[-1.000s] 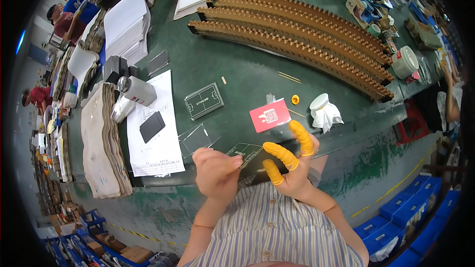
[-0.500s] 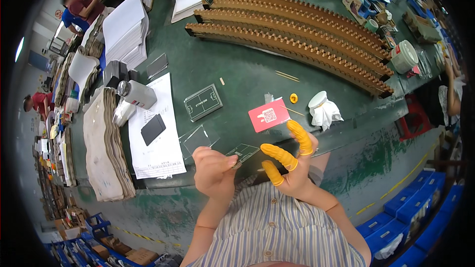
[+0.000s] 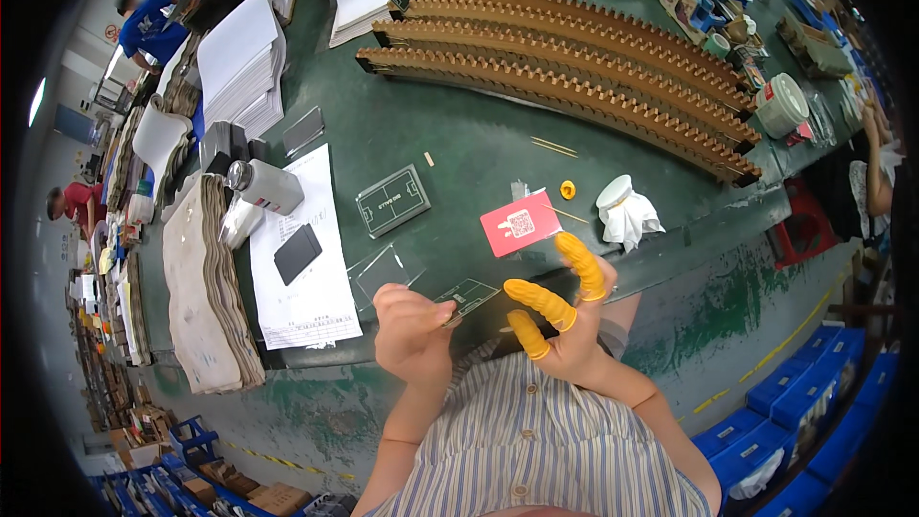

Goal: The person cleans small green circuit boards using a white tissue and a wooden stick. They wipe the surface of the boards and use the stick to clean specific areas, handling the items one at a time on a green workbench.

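The left hand (image 3: 414,330) is clenched on one edge of a small dark green rectangular circuit board (image 3: 466,296), pinched at its near corner so the face stays untouched. The right hand (image 3: 560,325), with orange rubber cots on thumb and two fingers, is released and spread just right of the board; whether a fingertip touches it cannot be told. The board hangs over the near edge of the dark green worktable (image 3: 479,148), close to the person's striped shirt.

Beside it lie a clear plastic sheet (image 3: 385,270), a red card (image 3: 520,223) and a larger green board (image 3: 392,200). Open table lies between these and the long brown slotted racks (image 3: 574,86); a white printed paper (image 3: 302,249) bounds the left.
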### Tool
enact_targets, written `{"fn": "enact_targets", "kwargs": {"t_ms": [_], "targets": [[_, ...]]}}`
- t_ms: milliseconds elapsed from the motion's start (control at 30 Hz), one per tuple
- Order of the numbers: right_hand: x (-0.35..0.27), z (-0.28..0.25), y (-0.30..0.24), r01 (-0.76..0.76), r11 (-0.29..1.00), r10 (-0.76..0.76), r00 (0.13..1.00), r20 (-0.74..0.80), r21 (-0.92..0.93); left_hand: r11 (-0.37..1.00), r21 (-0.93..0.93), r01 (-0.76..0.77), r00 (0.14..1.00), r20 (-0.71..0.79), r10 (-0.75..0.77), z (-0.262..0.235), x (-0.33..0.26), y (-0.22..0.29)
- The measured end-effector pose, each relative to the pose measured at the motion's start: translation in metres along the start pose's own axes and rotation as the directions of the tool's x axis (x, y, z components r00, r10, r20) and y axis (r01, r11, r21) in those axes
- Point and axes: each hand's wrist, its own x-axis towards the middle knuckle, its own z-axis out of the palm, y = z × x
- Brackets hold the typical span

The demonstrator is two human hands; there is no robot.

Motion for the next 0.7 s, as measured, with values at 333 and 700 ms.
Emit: {"fn": "enact_targets", "kwargs": {"t_ms": [333, 700], "targets": [[0.002, 0.001, 0.002, 0.024, 0.999, -0.025, 1.0, 0.013, 0.044, 0.984, -0.161, 0.075, 0.996, -0.039, -0.083, 0.006, -0.003, -0.006], [0.002, 0.002, 0.004, 0.041, 0.988, -0.048, 0.998, 0.04, 0.15, 0.944, -0.298, 0.141, 0.988, -0.02, -0.154, 0.011, -0.002, -0.008]]}}
